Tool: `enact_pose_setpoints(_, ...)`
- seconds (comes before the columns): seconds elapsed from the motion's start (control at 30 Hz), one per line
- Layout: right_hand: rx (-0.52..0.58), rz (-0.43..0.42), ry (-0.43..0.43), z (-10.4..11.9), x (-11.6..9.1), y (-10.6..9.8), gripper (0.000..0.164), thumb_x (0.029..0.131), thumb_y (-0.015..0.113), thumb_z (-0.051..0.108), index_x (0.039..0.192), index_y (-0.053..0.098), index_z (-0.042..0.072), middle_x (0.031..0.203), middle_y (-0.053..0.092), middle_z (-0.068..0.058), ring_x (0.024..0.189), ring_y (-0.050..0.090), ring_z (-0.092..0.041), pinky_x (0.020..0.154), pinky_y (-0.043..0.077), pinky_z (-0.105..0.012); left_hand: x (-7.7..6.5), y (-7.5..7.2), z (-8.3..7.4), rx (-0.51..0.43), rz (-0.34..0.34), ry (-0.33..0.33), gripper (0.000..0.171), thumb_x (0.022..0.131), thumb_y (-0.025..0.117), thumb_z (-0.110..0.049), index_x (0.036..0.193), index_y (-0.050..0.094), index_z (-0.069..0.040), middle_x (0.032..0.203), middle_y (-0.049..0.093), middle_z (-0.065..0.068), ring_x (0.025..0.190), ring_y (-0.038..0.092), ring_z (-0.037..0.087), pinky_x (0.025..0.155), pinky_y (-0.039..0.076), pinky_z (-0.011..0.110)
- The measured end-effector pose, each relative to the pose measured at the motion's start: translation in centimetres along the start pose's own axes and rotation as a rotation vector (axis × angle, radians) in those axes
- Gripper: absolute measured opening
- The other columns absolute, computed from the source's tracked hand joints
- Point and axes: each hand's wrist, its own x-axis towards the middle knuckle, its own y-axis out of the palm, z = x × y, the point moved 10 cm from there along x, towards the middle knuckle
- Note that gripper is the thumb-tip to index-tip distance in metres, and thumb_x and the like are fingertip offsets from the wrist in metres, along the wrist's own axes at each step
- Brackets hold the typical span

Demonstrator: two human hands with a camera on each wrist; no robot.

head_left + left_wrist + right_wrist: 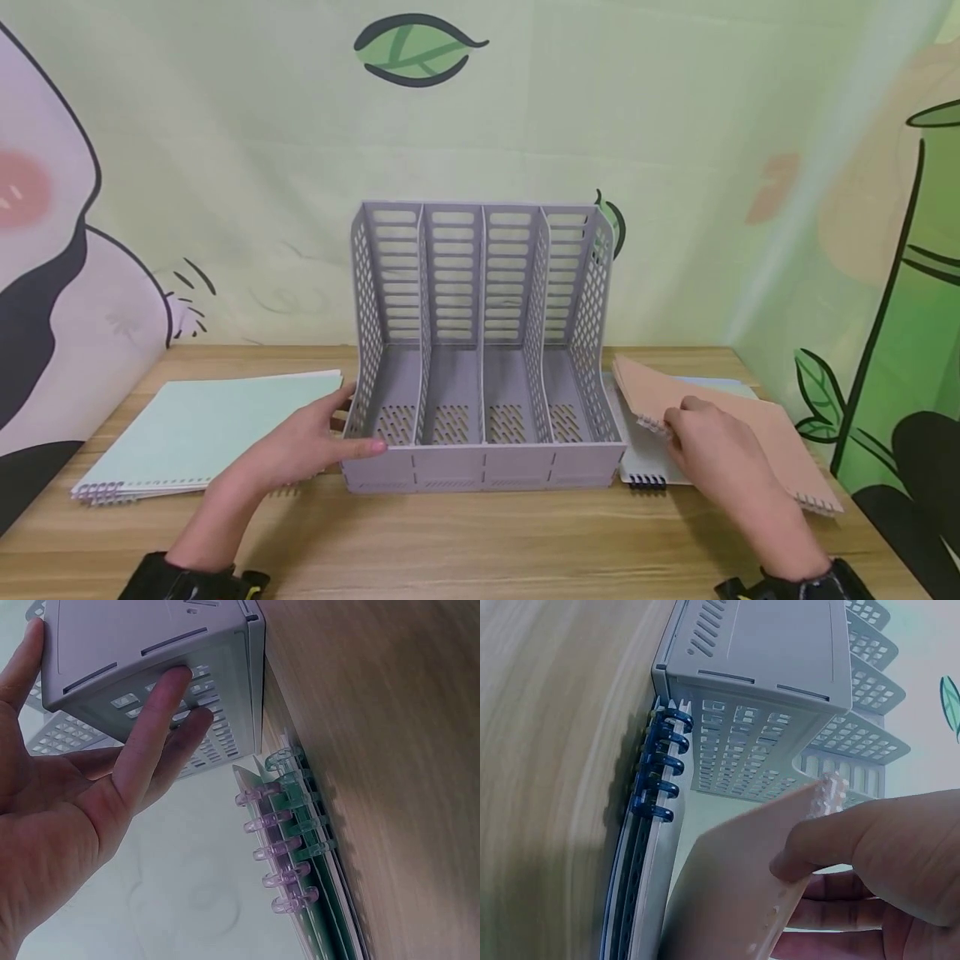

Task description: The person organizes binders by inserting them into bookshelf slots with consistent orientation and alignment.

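Note:
A light purple file rack (483,467) with several upright slots stands in the middle of the table. My left hand (315,437) rests at its front left corner, thumb along the front edge and fairly straight fingers against the perforated side wall (225,739). At the right, my right hand (712,446) pinches a peach spiral notebook (757,417) by its bound edge, thumb on the cover and fingers behind. In the right wrist view the peach notebook (739,859) tilts up, its near end raised above the notebooks beneath.
Mint-green notebooks (217,421) with clear purple and green rings lie stacked left of the rack. Beneath the peach one, grey notebooks (648,454) with dark rings lie right beside the rack. A printed cloth (480,125) hangs behind the wooden table (465,542).

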Motion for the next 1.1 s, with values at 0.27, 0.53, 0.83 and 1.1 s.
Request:
enact_pose_setpoints(0.27,0.013,-0.074,0.028,0.0,0.0,-1.0,0.011,0.076,0.072,-0.003,0.075,0.065,0.005,0.066,0.045,-0.001,0.052,0.040,-0.014,0.043,0.034,-0.029,0.0,0.0,0.0,-0.011,0.002,-0.012,0.103,0.084,0.080,-0.033,0.156,0.014,0.000,0.135,0.043,0.025,0.110,0.058,0.036,0.070,0.055,0.032)
enact_pose_setpoints(0.53,0.014,-0.197,0.061,0.0,-0.2,-2.8,0.012,0.074,0.073,-0.004,0.078,0.063,0.000,0.070,0.050,-0.005,0.052,0.046,-0.019,0.044,0.039,-0.035,-0.1,0.3,-0.1,-0.034,0.018,-0.010,0.104,0.085,0.079,-0.031,0.156,0.010,0.002,0.136,0.041,0.025,0.105,0.061,0.031,0.069,0.055,0.033)
enact_pose_setpoints(0.83,-0.001,-0.319,0.053,1.0,-0.7,-4.7,0.013,0.071,0.073,-0.005,0.080,0.065,-0.001,0.068,0.053,-0.006,0.052,0.051,-0.025,0.043,0.041,-0.040,0.0,0.2,0.2,-0.034,0.016,-0.025,0.106,0.084,0.080,-0.033,0.156,0.009,0.000,0.138,0.040,0.024,0.107,0.061,0.031,0.069,0.055,0.033)
enact_pose_setpoints(1.1,0.039,-0.407,0.040,1.3,-1.1,-5.9,0.015,0.071,0.071,-0.008,0.085,0.066,-0.006,0.073,0.056,-0.011,0.057,0.055,-0.030,0.047,0.045,-0.043,0.1,0.2,0.2,-0.013,0.013,-0.020,0.106,0.084,0.080,-0.034,0.156,0.010,0.001,0.137,0.041,0.024,0.108,0.061,0.032,0.069,0.055,0.032)
